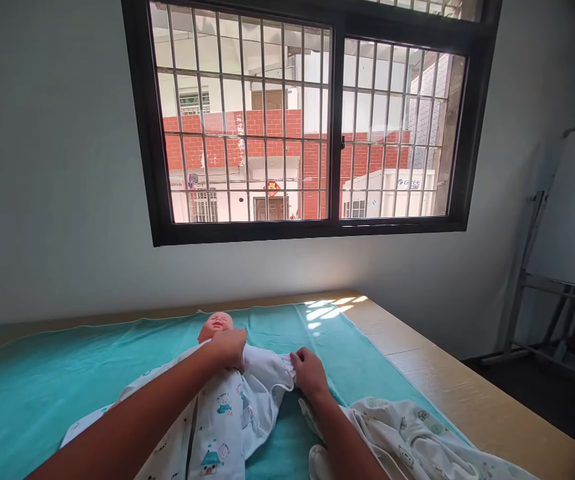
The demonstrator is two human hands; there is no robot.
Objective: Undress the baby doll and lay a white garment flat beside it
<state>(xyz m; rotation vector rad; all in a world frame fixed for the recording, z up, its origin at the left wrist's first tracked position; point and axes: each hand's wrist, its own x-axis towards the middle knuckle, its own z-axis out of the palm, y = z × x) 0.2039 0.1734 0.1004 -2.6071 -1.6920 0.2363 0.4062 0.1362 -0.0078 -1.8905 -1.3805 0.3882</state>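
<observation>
A baby doll [219, 323] lies on its back on a teal cloth [132, 343], its head toward the wall. It is dressed in a white printed baby garment [220, 413] with a dark line down the front. My left hand [230, 347] is closed on the garment near the doll's neck and shoulder; its fingertips are partly hidden. Off to the right, my right hand [310, 375] pinches the end of the garment's sleeve [287, 368], which is stretched out sideways. My left forearm covers part of the doll's body.
A second printed baby garment [407, 433] lies crumpled at the front right, beside my right forearm. The wooden table [432, 367] shows along the cloth's right edge. Behind it is a wall with a barred window [335, 133]. A whiteboard on a stand [567, 213] is at the right.
</observation>
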